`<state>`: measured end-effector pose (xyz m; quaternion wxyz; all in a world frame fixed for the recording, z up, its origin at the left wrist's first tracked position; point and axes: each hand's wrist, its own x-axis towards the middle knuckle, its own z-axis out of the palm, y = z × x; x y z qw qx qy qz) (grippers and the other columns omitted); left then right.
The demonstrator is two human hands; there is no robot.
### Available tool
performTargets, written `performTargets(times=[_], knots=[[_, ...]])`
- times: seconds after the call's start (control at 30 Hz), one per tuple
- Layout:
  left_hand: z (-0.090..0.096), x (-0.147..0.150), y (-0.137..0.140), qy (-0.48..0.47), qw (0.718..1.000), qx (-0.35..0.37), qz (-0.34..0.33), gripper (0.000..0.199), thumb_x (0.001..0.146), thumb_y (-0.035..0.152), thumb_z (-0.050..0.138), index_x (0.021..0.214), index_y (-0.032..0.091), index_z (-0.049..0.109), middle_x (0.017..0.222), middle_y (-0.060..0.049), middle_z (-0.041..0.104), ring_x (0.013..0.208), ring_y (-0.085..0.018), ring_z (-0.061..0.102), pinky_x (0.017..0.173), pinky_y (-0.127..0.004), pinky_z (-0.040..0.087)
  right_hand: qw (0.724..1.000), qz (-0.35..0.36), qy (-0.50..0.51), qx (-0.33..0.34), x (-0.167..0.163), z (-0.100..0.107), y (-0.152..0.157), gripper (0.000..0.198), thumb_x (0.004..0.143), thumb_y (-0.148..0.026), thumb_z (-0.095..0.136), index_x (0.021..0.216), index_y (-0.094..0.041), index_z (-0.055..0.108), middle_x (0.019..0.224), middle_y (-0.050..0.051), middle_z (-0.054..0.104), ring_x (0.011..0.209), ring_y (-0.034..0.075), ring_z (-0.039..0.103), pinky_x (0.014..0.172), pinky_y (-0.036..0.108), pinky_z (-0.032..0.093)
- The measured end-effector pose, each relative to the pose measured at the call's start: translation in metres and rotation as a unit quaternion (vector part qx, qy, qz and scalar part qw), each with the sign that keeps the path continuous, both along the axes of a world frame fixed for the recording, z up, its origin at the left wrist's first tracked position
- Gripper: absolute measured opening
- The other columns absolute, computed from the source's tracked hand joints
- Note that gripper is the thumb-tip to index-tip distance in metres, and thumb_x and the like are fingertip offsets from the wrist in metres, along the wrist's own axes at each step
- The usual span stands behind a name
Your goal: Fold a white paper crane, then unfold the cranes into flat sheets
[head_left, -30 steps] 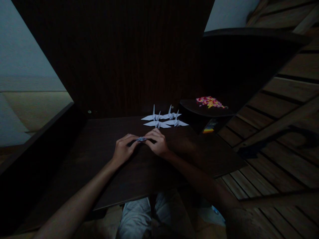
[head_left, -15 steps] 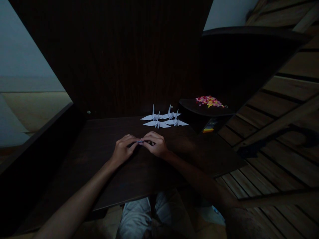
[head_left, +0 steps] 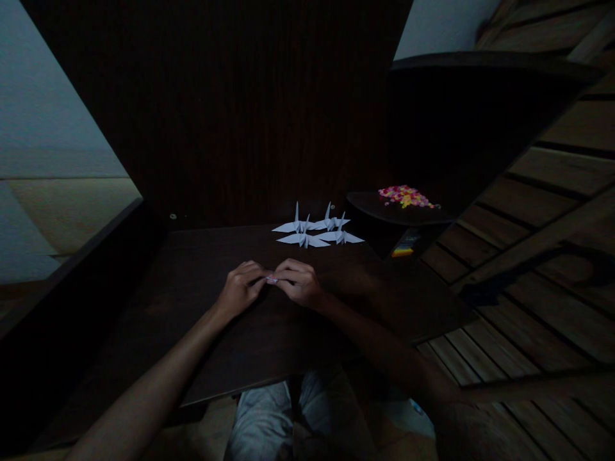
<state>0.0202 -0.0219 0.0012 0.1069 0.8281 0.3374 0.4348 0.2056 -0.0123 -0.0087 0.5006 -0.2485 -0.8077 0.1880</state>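
Observation:
Between the fingertips of both hands is a small piece of folded paper [head_left: 271,280], pale and mostly covered by the fingers. My left hand [head_left: 241,287] pinches it from the left, thumb and fingers pressed together. From the right, my right hand [head_left: 298,282] pinches the same paper. Both hands are low over the dark desk [head_left: 192,269]. Just beyond them stand several white paper cranes [head_left: 304,239] in a close group, wings spread and necks upright.
A rounded shelf [head_left: 369,203] at the right carries a pile of small pink and yellow pieces [head_left: 406,196]. Beneath it is a yellow-edged item [head_left: 402,251]. A raised side panel [head_left: 72,269] bounds the desk at left, and wooden slats [head_left: 552,282] stand at right.
My fingers have shifted slightly around the folded paper, with the right fingers more closed and lower. The cranes and the coloured pile stay where they were.

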Motion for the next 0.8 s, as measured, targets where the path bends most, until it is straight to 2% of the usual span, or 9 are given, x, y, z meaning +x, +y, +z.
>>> performTargets(times=[0.27, 0.37, 0.47, 0.53, 0.6, 0.7, 0.8], knots=[[-0.001, 0.003, -0.001, -0.005, 0.999, -0.032, -0.004, 0.016, 0.085, 0.028, 0.058, 0.079, 0.02, 0.071, 0.073, -0.005, 0.069, 0.071, -0.018, 0.063, 0.07, -0.031, 0.051, 1.0, -0.013, 0.012, -0.017, -0.001, 0.005, -0.003, 0.02, 0.087, -0.033, 0.06, 0.074, -0.023, 0.072, 0.073, 0.004, 0.064, 0.066, 0.016, 0.058, 0.066, 0.03, 0.05], [-0.002, 0.005, -0.001, -0.041, 0.996, -0.073, 0.018, 0.013, 0.084, 0.029, 0.06, 0.087, 0.02, 0.07, 0.083, -0.005, 0.071, 0.076, -0.018, 0.065, 0.073, -0.03, 0.052, 0.997, -0.051, 0.05, -0.034, 0.0, 0.007, -0.002, 0.016, 0.083, -0.036, 0.065, 0.088, -0.023, 0.073, 0.079, 0.004, 0.065, 0.066, 0.015, 0.056, 0.065, 0.03, 0.05], [-0.002, 0.007, -0.001, -0.131, 0.982, -0.13, 0.039, 0.027, 0.08, 0.031, 0.067, 0.105, 0.02, 0.063, 0.092, -0.004, 0.071, 0.081, -0.018, 0.067, 0.076, -0.031, 0.053, 0.991, -0.088, 0.074, -0.072, 0.001, 0.006, 0.003, 0.037, 0.075, -0.037, 0.074, 0.109, -0.023, 0.068, 0.087, 0.005, 0.066, 0.071, 0.016, 0.056, 0.063, 0.029, 0.05], [-0.001, 0.009, -0.001, -0.205, 0.965, -0.161, 0.038, 0.041, 0.077, 0.03, 0.07, 0.114, 0.019, 0.056, 0.09, -0.004, 0.07, 0.079, -0.017, 0.067, 0.074, -0.03, 0.054, 0.988, -0.08, 0.081, -0.104, 0.002, 0.004, 0.006, 0.046, 0.074, -0.036, 0.075, 0.117, -0.024, 0.065, 0.094, 0.006, 0.067, 0.08, 0.017, 0.059, 0.067, 0.029, 0.051], [0.0, 0.011, -0.002, -0.258, 0.95, -0.175, 0.03, 0.048, 0.074, 0.029, 0.073, 0.116, 0.019, 0.052, 0.087, -0.003, 0.069, 0.076, -0.016, 0.067, 0.072, -0.03, 0.055, 0.985, -0.045, 0.092, -0.139, 0.001, 0.002, 0.009, 0.045, 0.075, -0.035, 0.072, 0.119, -0.024, 0.064, 0.101, 0.006, 0.067, 0.088, 0.017, 0.061, 0.073, 0.029, 0.053], [0.002, 0.014, -0.002, -0.294, 0.937, -0.186, 0.025, 0.049, 0.072, 0.03, 0.074, 0.115, 0.017, 0.053, 0.089, -0.004, 0.069, 0.074, -0.016, 0.067, 0.07, -0.03, 0.055, 0.973, -0.001, 0.115, -0.199, -0.002, 0.0, 0.009, 0.04, 0.079, -0.034, 0.068, 0.117, -0.023, 0.066, 0.103, 0.006, 0.067, 0.083, 0.015, 0.062, 0.072, 0.028, 0.054], [0.003, 0.015, -0.004, -0.299, 0.933, -0.196, 0.038, 0.051, 0.072, 0.031, 0.075, 0.117, 0.015, 0.057, 0.093, -0.008, 0.071, 0.076, -0.017, 0.067, 0.072, -0.033, 0.055, 0.964, 0.01, 0.132, -0.231, -0.004, -0.003, 0.008, 0.04, 0.079, -0.036, 0.067, 0.117, -0.022, 0.067, 0.099, 0.006, 0.067, 0.079, 0.014, 0.061, 0.067, 0.025, 0.055]])
